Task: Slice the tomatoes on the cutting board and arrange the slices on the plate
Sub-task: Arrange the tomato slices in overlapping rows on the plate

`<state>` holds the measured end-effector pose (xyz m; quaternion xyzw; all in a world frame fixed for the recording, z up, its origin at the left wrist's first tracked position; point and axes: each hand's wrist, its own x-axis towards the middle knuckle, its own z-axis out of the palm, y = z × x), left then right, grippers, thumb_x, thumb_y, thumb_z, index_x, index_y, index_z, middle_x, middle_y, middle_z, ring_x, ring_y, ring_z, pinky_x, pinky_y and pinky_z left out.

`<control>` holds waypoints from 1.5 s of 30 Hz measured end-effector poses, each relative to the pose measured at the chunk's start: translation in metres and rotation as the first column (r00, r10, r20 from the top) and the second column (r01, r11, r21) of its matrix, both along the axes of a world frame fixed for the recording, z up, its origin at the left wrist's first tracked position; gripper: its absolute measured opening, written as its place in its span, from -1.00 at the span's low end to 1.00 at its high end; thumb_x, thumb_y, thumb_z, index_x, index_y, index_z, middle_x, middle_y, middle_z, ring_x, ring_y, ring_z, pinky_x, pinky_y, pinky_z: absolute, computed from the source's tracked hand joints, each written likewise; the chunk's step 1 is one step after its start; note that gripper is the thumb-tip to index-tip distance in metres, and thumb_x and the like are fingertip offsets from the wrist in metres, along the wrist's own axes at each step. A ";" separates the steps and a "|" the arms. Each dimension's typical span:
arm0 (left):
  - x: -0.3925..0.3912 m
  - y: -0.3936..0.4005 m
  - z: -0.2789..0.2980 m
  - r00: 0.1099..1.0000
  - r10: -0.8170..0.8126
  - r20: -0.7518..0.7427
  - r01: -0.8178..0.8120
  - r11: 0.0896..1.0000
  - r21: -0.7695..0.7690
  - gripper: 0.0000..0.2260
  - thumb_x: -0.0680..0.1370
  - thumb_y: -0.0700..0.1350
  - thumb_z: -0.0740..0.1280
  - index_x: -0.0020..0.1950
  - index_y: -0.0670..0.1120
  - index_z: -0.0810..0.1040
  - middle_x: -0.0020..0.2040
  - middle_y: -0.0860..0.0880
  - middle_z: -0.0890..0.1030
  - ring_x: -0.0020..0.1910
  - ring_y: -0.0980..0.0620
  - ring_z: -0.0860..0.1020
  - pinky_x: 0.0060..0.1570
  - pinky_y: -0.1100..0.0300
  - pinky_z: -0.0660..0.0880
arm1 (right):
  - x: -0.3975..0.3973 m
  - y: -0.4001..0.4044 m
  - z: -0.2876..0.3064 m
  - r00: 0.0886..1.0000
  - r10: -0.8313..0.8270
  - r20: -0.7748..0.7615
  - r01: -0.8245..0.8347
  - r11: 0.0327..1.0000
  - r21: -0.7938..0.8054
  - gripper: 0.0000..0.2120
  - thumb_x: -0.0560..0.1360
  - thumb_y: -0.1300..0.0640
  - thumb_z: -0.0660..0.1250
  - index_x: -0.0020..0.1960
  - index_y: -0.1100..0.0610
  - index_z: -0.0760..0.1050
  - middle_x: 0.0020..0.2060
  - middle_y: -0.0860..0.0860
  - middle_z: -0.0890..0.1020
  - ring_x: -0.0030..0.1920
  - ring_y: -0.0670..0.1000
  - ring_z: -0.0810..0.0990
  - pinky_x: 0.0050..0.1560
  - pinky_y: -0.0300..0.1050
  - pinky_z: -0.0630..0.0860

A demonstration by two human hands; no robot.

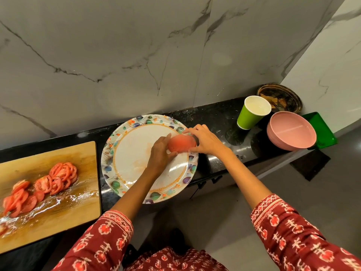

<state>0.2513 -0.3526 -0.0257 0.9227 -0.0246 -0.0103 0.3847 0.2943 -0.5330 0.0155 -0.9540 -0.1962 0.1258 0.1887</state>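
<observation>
— Red patterned sleeves (pixel 109 231) reach over the black worktop (pixel 218 118); what's held?
— Both hands, left (pixel 159 153) and right (pixel 205 139), grasp a blurred tomato stack (pixel 181 144) above the floral plate (pixel 125 132); more slices (pixel 62 173) lie on the cutting board (pixel 78 153).

One head-worn wide-angle view looks steeply down — close over the black counter (pixel 218 118) — facing the marble wall (pixel 117 55).

Tomato stack (pixel 181 143) between my hands is motion-blurred, slice count unclear. My left hand (pixel 160 153) covers its left side. Cutting board (pixel 58 212) and near-left slices (pixel 3 228) cut off by left edge.
</observation>
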 end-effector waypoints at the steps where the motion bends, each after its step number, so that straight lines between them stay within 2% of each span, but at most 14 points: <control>1: -0.001 0.000 0.000 1.000 -0.002 0.008 0.002 1.000 -0.001 -0.36 0.42 -0.10 0.45 0.44 -0.15 0.26 0.30 -0.18 0.46 0.21 -0.12 0.48 0.23 0.07 0.41 | -0.001 0.001 -0.001 1.000 0.001 -0.002 -0.001 1.000 0.006 -0.39 0.38 -0.02 0.46 0.37 -0.01 0.34 0.15 0.09 0.41 0.23 0.06 0.32 0.12 0.03 0.47; 6: -0.003 0.002 0.000 1.000 -0.006 -0.012 0.005 0.998 -0.059 -0.25 0.38 -0.13 0.48 0.47 -0.11 0.17 0.35 -0.19 0.40 0.27 -0.15 0.44 0.25 -0.06 0.42 | -0.004 0.000 -0.002 1.000 -0.021 -0.012 0.022 0.999 0.029 -0.32 0.36 -0.02 0.48 0.40 0.02 0.28 0.17 0.09 0.42 0.23 0.07 0.32 0.13 0.06 0.46; 10: -0.011 0.017 -0.001 0.999 0.045 0.024 -0.043 0.996 -0.081 -0.24 0.38 -0.09 0.48 0.48 -0.08 0.17 0.38 -0.18 0.38 0.30 -0.16 0.41 0.28 -0.09 0.40 | -0.014 0.000 -0.004 0.989 -0.149 0.022 0.142 0.968 0.208 -0.37 0.33 0.03 0.51 0.33 0.05 0.35 0.05 0.02 0.46 0.08 -0.03 0.33 0.07 0.02 0.47; 12: -0.022 0.029 0.001 0.995 0.078 0.066 -0.071 0.992 -0.105 -0.31 0.44 -0.11 0.43 0.47 -0.08 0.17 0.36 -0.18 0.40 0.26 -0.13 0.44 0.27 0.02 0.41 | -0.024 0.006 -0.011 0.971 -0.234 0.049 0.207 0.928 0.311 -0.45 0.35 0.09 0.49 0.28 0.08 0.39 0.04 0.02 0.48 0.06 -0.03 0.36 0.05 -0.05 0.45; 15: -0.047 0.052 0.008 0.979 0.127 0.157 -0.101 0.981 -0.163 -0.42 0.49 -0.19 0.37 0.46 -0.12 0.21 0.26 -0.19 0.49 0.17 -0.07 0.50 0.11 0.23 0.42 | -0.044 0.028 -0.021 0.965 -0.245 0.091 0.198 0.912 0.359 -0.57 0.40 0.12 0.45 0.22 0.14 0.43 0.08 0.07 0.51 0.10 0.03 0.42 0.03 -0.22 0.34; 17: -0.065 0.070 0.013 0.964 0.155 0.214 -0.120 0.978 -0.169 -0.45 0.49 -0.23 0.35 0.45 -0.13 0.23 0.18 -0.19 0.53 0.10 -0.01 0.51 0.05 0.25 0.45 | -0.053 0.046 -0.023 0.969 -0.214 0.123 0.144 0.894 0.423 -0.64 0.40 0.14 0.44 0.16 0.16 0.47 0.06 0.07 0.54 0.08 0.02 0.45 0.03 -0.21 0.40; 20: -0.094 0.113 0.015 0.947 0.215 0.239 -0.190 0.974 -0.121 -0.47 0.49 -0.29 0.33 0.43 -0.14 0.26 0.07 -0.15 0.58 -0.04 0.04 0.53 -0.06 0.22 0.51 | -0.062 0.083 -0.023 0.972 -0.175 0.155 0.075 0.863 0.499 -0.73 0.40 0.18 0.43 0.08 0.19 0.52 -0.10 0.06 0.57 -0.10 -0.02 0.49 -0.10 -0.15 0.45; 23: -0.125 0.163 0.017 0.931 0.297 0.212 -0.285 0.954 -0.089 -0.49 0.49 -0.30 0.33 0.42 -0.16 0.30 0.01 -0.12 0.60 -0.12 0.01 0.55 -0.09 0.09 0.56 | -0.071 0.124 -0.019 0.976 -0.148 0.159 0.048 0.860 0.508 -0.74 0.41 0.20 0.44 0.08 0.17 0.54 -0.17 0.03 0.58 -0.17 -0.04 0.47 -0.13 -0.17 0.41; 27: -0.168 0.229 0.021 0.880 0.407 0.244 -0.418 0.908 -0.007 -0.48 0.48 -0.33 0.34 0.41 -0.21 0.30 0.05 -0.15 0.59 -0.03 -0.06 0.56 0.00 0.27 0.40 | -0.090 0.188 -0.015 0.988 -0.020 0.155 -0.064 0.852 0.519 -0.75 0.41 0.17 0.40 0.07 0.16 0.53 -0.18 0.02 0.57 -0.18 -0.03 0.46 -0.12 -0.15 0.42; 29: -0.186 0.261 0.023 0.849 0.478 0.223 -0.493 0.870 0.010 -0.46 0.48 -0.30 0.35 0.43 -0.18 0.28 0.12 -0.14 0.58 0.06 -0.07 0.54 0.07 0.19 0.42 | -0.100 0.224 -0.014 0.988 0.045 0.148 -0.116 0.848 0.517 -0.74 0.42 0.14 0.38 0.08 0.17 0.52 -0.18 0.03 0.57 -0.17 -0.05 0.46 -0.16 -0.21 0.39; 32: -0.204 0.304 0.022 0.822 0.530 0.210 -0.549 0.835 0.044 -0.48 0.47 -0.31 0.36 0.41 -0.21 0.31 0.10 -0.19 0.58 0.06 -0.14 0.54 0.05 0.06 0.45 | -0.108 0.269 -0.014 0.989 0.094 0.112 -0.136 0.869 0.476 -0.71 0.43 0.17 0.40 0.13 0.16 0.50 -0.12 0.03 0.56 -0.13 -0.08 0.43 -0.15 -0.26 0.34; 35: -0.212 0.339 0.022 0.790 0.589 0.172 -0.600 0.800 0.019 -0.50 0.47 -0.31 0.36 0.39 -0.24 0.33 0.14 -0.20 0.58 0.11 -0.14 0.54 0.10 0.04 0.46 | -0.110 0.305 -0.013 0.994 0.081 0.079 -0.107 0.898 0.427 -0.71 0.45 0.16 0.37 0.16 0.16 0.48 -0.06 0.03 0.55 -0.06 -0.07 0.43 -0.09 -0.18 0.40; 39: -0.211 0.366 0.023 0.788 0.591 0.173 -0.601 0.799 0.005 -0.53 0.46 -0.30 0.36 0.36 -0.24 0.38 0.05 -0.20 0.60 0.04 -0.14 0.55 0.02 0.05 0.45 | -0.105 0.337 -0.014 0.998 0.033 0.055 -0.049 0.946 0.320 -0.75 0.49 0.13 0.32 0.15 0.16 0.49 0.01 0.06 0.58 0.06 0.02 0.50 -0.08 -0.18 0.42; 45: -0.207 0.384 0.027 0.799 0.573 0.184 -0.573 0.817 -0.056 -0.54 0.47 -0.33 0.32 0.37 -0.19 0.38 0.06 -0.16 0.59 0.04 -0.07 0.54 -0.02 0.20 0.43 | -0.099 0.357 -0.014 0.987 -0.160 -0.018 0.161 0.974 0.162 -0.70 0.46 0.07 0.39 0.15 0.12 0.49 -0.01 0.08 0.61 0.04 0.08 0.57 -0.08 -0.04 0.53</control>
